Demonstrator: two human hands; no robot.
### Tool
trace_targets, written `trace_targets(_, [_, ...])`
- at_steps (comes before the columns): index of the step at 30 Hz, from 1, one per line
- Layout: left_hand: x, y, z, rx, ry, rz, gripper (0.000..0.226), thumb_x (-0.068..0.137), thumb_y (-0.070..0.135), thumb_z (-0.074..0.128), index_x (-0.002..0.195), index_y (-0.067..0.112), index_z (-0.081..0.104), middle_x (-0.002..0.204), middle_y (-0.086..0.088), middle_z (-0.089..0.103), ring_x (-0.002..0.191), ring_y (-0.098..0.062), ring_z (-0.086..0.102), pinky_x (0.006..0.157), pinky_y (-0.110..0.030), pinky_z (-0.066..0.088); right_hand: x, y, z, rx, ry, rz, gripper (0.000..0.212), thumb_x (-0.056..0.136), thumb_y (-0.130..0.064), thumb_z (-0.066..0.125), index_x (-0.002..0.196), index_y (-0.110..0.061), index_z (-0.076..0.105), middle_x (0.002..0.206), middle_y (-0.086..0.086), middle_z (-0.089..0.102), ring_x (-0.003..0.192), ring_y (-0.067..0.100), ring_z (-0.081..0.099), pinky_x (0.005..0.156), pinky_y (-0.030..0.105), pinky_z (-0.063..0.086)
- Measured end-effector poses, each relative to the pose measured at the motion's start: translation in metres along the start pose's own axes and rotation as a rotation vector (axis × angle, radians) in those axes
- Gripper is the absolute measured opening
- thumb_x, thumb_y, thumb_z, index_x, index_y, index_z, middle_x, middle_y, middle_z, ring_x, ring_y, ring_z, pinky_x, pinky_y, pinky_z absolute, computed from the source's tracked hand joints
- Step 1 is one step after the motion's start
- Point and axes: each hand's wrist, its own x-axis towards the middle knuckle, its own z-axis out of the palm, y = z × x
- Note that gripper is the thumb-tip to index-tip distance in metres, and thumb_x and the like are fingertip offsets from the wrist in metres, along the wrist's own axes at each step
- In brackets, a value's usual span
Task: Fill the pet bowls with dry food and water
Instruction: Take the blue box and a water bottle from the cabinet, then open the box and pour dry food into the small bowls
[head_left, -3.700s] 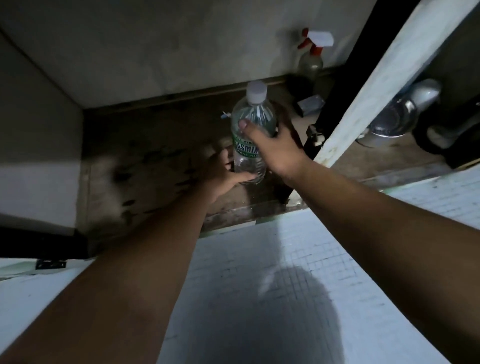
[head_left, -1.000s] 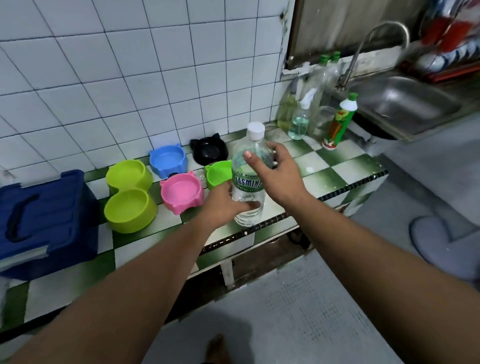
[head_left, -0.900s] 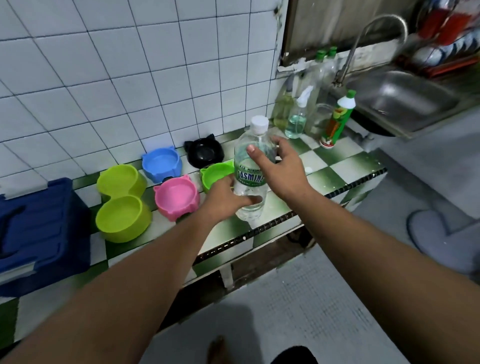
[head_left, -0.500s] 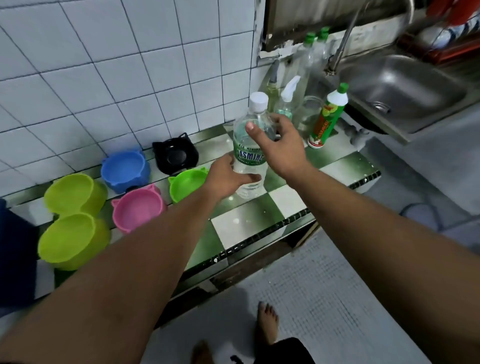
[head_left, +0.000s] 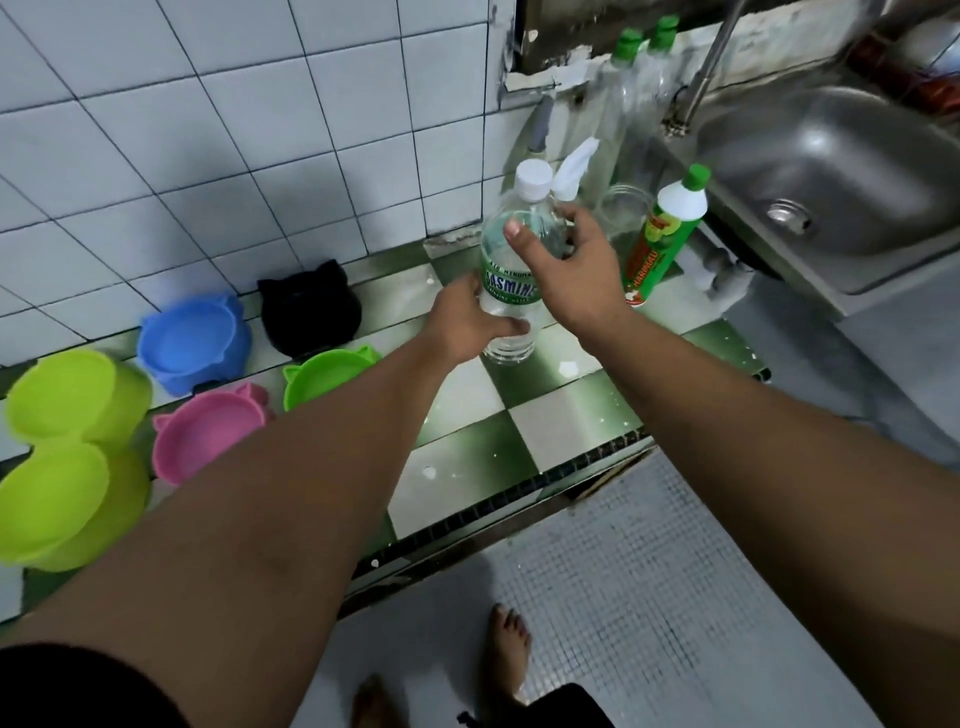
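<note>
Green-checkered counter (head_left: 566, 410): left hand (head_left: 462, 322), right hand (head_left: 571, 270) fingers (head_left: 569, 215) curled round upright water bottle (head_left: 508, 291) (label "JASMINE"), cap (head_left: 533, 179) on.

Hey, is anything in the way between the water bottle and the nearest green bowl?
Nothing on the counter stands between them. The bottle, held by the left hand and right hand, is just right of the green bowl. The left forearm covers that bowl's near edge, and the cap is on.

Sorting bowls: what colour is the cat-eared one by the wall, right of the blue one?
The bowl is black; head view.
</note>
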Motion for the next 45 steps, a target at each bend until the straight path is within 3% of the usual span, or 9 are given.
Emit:
trace_targets(16, [0.005, 0.005, 0.004, 0.076, -0.055, -0.021, 0.078, 0.053, 0.034, 0.098, 0.123, 0.026, 0.062, 0.114, 0.01, 0.076, 0.106, -0.013, 0.072, 0.099, -0.044, 0.057, 0.008, 0.012, -0.003, 0.006, -0.005, 0.003, 0.086, 0.069, -0.07, 0.073, 0.138, -0.028, 0.047, 0.127, -0.007, 0.064, 0.115, 0.011, 0.063, 0.102, 0.039, 0.052])
trace_targets(21, [-0.007, 0.01, -0.003, 0.132, -0.012, -0.01, 0.069, 0.069, 0.022, 0.094, 0.129, 0.021, 0.06, 0.106, 0.015, 0.069, 0.094, -0.002, 0.064, 0.078, -0.005, 0.046, -0.007, 0.017, 0.0, 0.016, 0.054, -0.032, 0.086, 0.073, -0.056, 0.079, 0.141, -0.02, 0.04, 0.131, -0.005, 0.056, 0.119, 0.01, 0.057, 0.106, 0.037, 0.049])
trace_targets(25, [-0.024, 0.009, -0.015, 0.101, 0.025, -0.053, 0.09, 0.071, 0.018, 0.094, 0.148, 0.013, 0.049, 0.132, -0.004, 0.061, 0.119, -0.02, 0.061, 0.102, -0.032, 0.051, -0.03, 0.026, 0.011, -0.028, 0.257, -0.042, 0.082, 0.071, -0.065, 0.075, 0.126, -0.016, 0.039, 0.122, 0.003, 0.049, 0.113, 0.017, 0.053, 0.101, 0.036, 0.049])
trace_targets(29, [-0.047, 0.001, -0.039, 0.125, 0.096, -0.068, 0.073, 0.076, 0.025, 0.091, 0.141, 0.015, 0.058, 0.128, -0.006, 0.064, 0.105, -0.016, 0.064, 0.076, -0.019, 0.05, -0.061, 0.029, 0.03, -0.085, 0.288, -0.194, 0.06, 0.081, -0.057, 0.072, 0.112, -0.016, 0.042, 0.112, 0.006, 0.047, 0.099, 0.023, 0.052, 0.088, 0.04, 0.051])
trace_targets(31, [-0.062, -0.001, -0.055, 0.131, 0.149, -0.07, 0.065, 0.078, 0.033, 0.089, 0.135, 0.017, 0.062, 0.122, -0.004, 0.066, 0.104, -0.016, 0.066, 0.074, -0.02, 0.05, -0.076, 0.027, 0.046, -0.112, 0.243, -0.269, 0.05, 0.085, -0.051, 0.07, 0.109, -0.015, 0.044, 0.108, 0.005, 0.047, 0.093, 0.023, 0.052, 0.083, 0.042, 0.051])
trace_targets(35, [-0.098, -0.005, -0.088, 0.06, 0.289, -0.084, 0.06, 0.069, 0.049, 0.082, 0.119, 0.018, 0.068, 0.105, -0.006, 0.072, 0.094, -0.022, 0.07, 0.088, -0.041, 0.058, -0.096, 0.016, 0.086, -0.081, 0.022, -0.32, 0.033, 0.089, -0.041, 0.069, 0.101, -0.016, 0.05, 0.099, 0.0, 0.051, 0.08, 0.019, 0.053, 0.072, 0.039, 0.051])
trace_targets(37, [-0.121, -0.011, -0.106, 0.047, 0.377, -0.082, 0.055, 0.071, 0.046, 0.079, 0.115, 0.015, 0.069, 0.1, -0.01, 0.074, 0.084, -0.018, 0.067, 0.086, -0.043, 0.059, -0.1, 0.006, 0.109, -0.07, -0.076, -0.362, 0.029, 0.087, -0.038, 0.068, 0.099, -0.016, 0.052, 0.098, 0.002, 0.054, 0.082, 0.02, 0.055, 0.07, 0.039, 0.052])
trace_targets(40, [-0.163, -0.021, -0.14, 0.076, 0.457, -0.093, 0.036, 0.086, 0.029, 0.078, 0.117, 0.014, 0.07, 0.102, -0.005, 0.075, 0.09, -0.017, 0.071, 0.089, -0.047, 0.06, -0.107, -0.013, 0.147, -0.091, -0.217, -0.382, 0.026, 0.086, -0.035, 0.068, 0.095, -0.016, 0.055, 0.095, 0.002, 0.056, 0.085, 0.02, 0.058, 0.073, 0.038, 0.053])
trace_targets(45, [-0.234, -0.038, -0.204, 0.137, 0.624, -0.119, 0.03, 0.09, 0.02, 0.077, 0.117, 0.012, 0.071, 0.103, -0.004, 0.076, 0.096, -0.016, 0.071, 0.092, -0.034, 0.058, -0.135, -0.044, 0.213, -0.138, -0.416, -0.435, 0.025, 0.086, -0.041, 0.066, 0.093, -0.019, 0.057, 0.09, 0.004, 0.059, 0.079, 0.022, 0.058, 0.075, 0.039, 0.053])
